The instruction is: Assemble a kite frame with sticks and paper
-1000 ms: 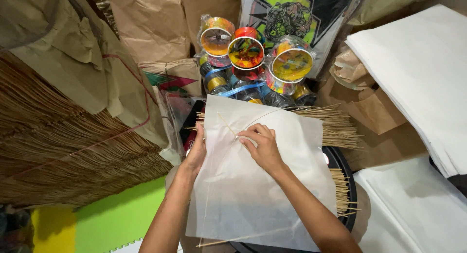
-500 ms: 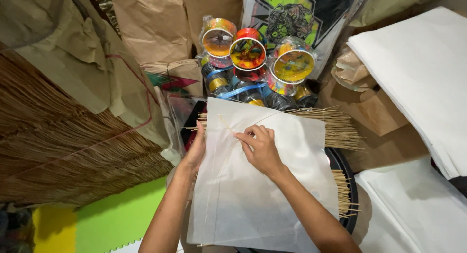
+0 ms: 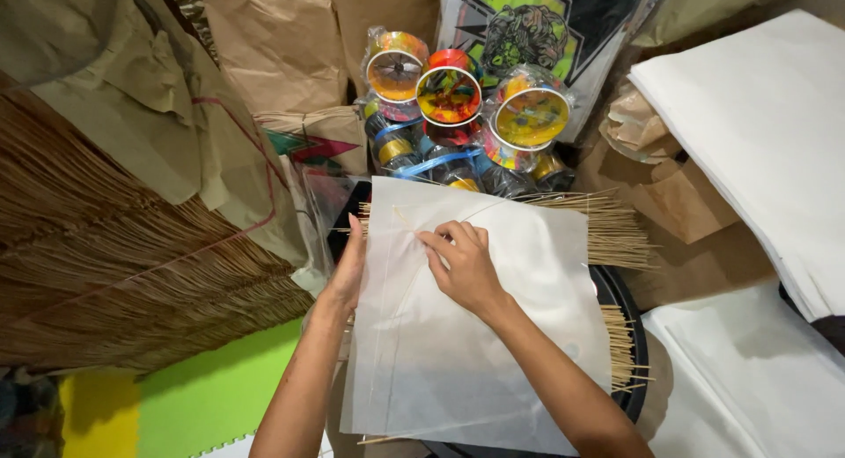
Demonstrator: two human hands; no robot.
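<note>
right hand [image 3: 465,266] slid left along paper [image 3: 493,352]

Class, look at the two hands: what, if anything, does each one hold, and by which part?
The left hand grips the white paper sheet at its left edge. The right hand presses fingertips on the sheet near its top, pinching nothing clearly.

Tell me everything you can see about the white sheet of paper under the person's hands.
The white paper sheet is thin, slightly see-through and roughly square, lying flat over a bundle of thin sticks on a round dark tray. Slim sticks run along it: one lengthwise, one curved near its top. The left hand holds its left edge; the right hand presses its fingertips on the upper part near the sticks.
</note>
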